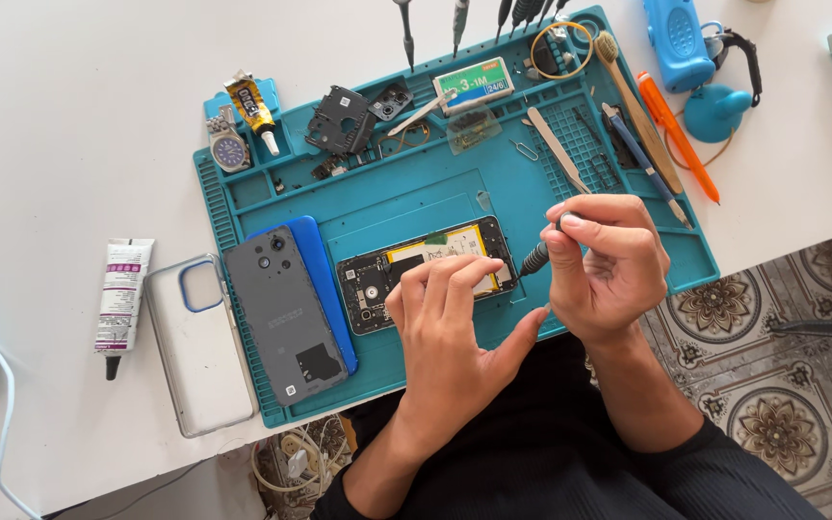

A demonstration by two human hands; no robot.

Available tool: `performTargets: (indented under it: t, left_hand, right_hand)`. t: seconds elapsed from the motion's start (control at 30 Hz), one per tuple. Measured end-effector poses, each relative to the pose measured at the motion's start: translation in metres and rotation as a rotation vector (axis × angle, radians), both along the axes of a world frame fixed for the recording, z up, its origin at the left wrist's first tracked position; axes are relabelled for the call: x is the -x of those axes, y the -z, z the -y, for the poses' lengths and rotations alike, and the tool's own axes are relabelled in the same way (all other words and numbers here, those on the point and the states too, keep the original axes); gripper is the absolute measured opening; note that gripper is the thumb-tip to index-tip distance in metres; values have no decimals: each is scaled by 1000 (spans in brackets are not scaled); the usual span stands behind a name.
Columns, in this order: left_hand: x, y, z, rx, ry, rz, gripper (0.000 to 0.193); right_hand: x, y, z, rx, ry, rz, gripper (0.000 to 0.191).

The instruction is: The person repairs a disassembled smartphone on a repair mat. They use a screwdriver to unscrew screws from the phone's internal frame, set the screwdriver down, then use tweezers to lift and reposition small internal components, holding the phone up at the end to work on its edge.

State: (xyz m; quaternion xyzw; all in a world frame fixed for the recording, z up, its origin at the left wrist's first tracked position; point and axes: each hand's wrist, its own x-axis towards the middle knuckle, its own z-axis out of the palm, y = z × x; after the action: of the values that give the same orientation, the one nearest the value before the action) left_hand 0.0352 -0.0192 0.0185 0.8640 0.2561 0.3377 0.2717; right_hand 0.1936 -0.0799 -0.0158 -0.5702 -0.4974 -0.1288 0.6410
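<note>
An opened phone [377,276] lies face down on the teal repair mat [416,197], its yellow battery and circuit board showing. My left hand [450,323] presses its fingers on the phone's right half. My right hand [604,260] grips a small black screwdriver [537,256] by its top, the tip angled down at the phone's right end.
A grey phone back cover [286,313] rests on a blue one at the mat's left. A clear case [195,347] and a white tube [122,294] lie left of the mat. Wristwatch [228,149], glue tube [252,108], loose parts, spudgers and an orange tool [678,135] fill the mat's far side.
</note>
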Motion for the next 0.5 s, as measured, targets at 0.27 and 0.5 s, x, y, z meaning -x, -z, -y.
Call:
performTargets:
  t: [0.27,0.5]
  left_hand:
    - [4,0,2,34,57,134,89]
    - [17,-6,-6,209,329,125,112]
  right_hand:
    - [-3,-10,0,-60,-191,94,18]
    - [-6,-16,1,-82,-207,142,17]
